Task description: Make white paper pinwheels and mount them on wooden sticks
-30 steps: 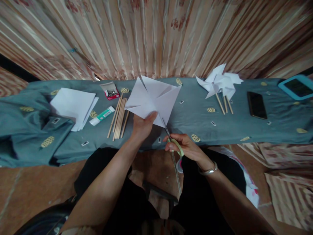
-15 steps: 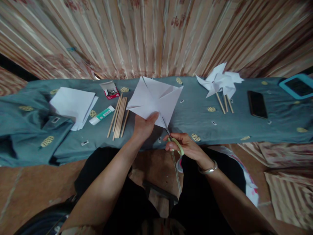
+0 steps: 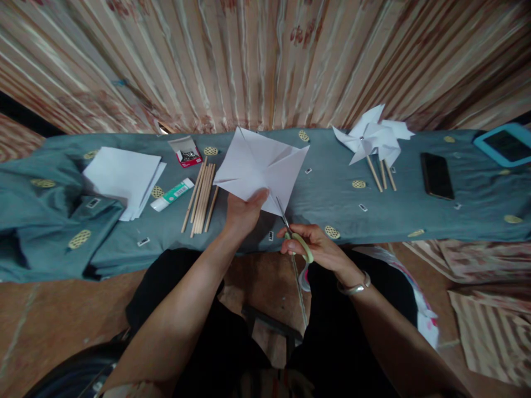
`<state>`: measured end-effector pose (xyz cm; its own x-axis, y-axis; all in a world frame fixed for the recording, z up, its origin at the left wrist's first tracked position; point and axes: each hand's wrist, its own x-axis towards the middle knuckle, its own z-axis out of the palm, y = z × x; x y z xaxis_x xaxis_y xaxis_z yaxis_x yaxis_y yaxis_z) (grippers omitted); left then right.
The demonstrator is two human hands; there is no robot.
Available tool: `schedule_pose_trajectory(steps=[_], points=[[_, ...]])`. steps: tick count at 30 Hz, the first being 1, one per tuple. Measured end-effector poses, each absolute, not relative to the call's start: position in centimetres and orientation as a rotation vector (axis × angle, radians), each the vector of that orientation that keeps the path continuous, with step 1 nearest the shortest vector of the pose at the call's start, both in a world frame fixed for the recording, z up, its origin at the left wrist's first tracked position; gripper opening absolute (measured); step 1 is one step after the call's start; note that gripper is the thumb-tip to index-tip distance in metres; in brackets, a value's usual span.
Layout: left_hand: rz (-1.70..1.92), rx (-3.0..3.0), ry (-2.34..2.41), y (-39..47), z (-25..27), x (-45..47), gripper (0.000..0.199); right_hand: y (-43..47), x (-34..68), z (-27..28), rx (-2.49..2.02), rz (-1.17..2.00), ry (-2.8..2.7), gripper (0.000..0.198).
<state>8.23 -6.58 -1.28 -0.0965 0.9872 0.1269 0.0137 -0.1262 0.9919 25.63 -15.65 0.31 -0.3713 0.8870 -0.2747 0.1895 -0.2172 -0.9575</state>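
A grey-blue cloth (image 3: 415,213) covers the low table. On its left lie a stack of white sheets (image 3: 122,177), a glue tube (image 3: 172,194), a small open box (image 3: 185,151) and a row of wooden sticks (image 3: 202,196), the sticks just left of the paper. To the right rest finished pinwheels (image 3: 375,138) on their sticks, then a dark phone (image 3: 436,176) and a blue-rimmed tablet (image 3: 504,143) at the far edge, all well apart from the hands. Nothing lies between the hands and the paper. The left hand (image 3: 243,213) holds the creased white paper (image 3: 262,168) up above the cloth, thumb on top at its near edge and fingers curled beneath. The right hand (image 3: 315,246) is closed through the green handles of the scissors (image 3: 292,235); the blades, slightly parted, meet the paper's near corner just right of the left thumb.
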Motion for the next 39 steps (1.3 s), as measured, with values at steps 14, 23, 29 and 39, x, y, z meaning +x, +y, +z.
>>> schedule_pose_trajectory(steps=[14,23,29,39], points=[[1.351,1.259,1.259,-6.63,-0.94,8.18,0.047,-15.55,25.26,0.04,-1.31,1.668,-1.372,0.05],[1.364,1.256,1.243,-6.49,-1.09,8.05,0.048,-15.51,25.07,0.28,-1.33,1.729,-1.255,0.048],[1.377,1.242,1.245,-6.48,-1.06,8.03,0.047,-15.48,24.96,0.18,-1.343,1.73,-1.201,0.048],[1.4,1.233,1.227,-6.4,-1.47,7.98,0.046,-15.43,24.94,0.21,-1.356,1.752,-1.153,0.05]])
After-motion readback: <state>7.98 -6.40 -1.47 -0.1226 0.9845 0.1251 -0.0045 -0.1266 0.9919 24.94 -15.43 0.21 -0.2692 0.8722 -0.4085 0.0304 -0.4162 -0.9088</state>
